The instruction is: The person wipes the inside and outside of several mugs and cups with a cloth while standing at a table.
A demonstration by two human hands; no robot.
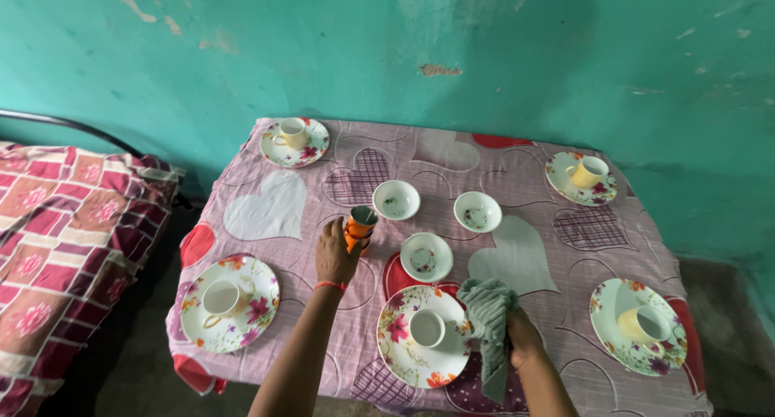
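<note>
My left hand (335, 254) grips an orange jug with a steel rim (360, 226) standing near the middle of the table. My right hand (521, 336) clutches a grey-green cloth (488, 316) that hangs over the table's near edge, beside a floral plate (400, 336) with a cream cup (426, 328) on it. Three small white bowls (395, 199) (477, 211) (425, 256) sit around the centre, just right of the jug.
The table wears a pink heart-print cloth (274, 207). Floral plates with cups sit at the near left (230, 301), far left (295, 141), far right (581, 177) and near right (638, 314). A bed with a red checked blanket (64, 239) stands left; a teal wall behind.
</note>
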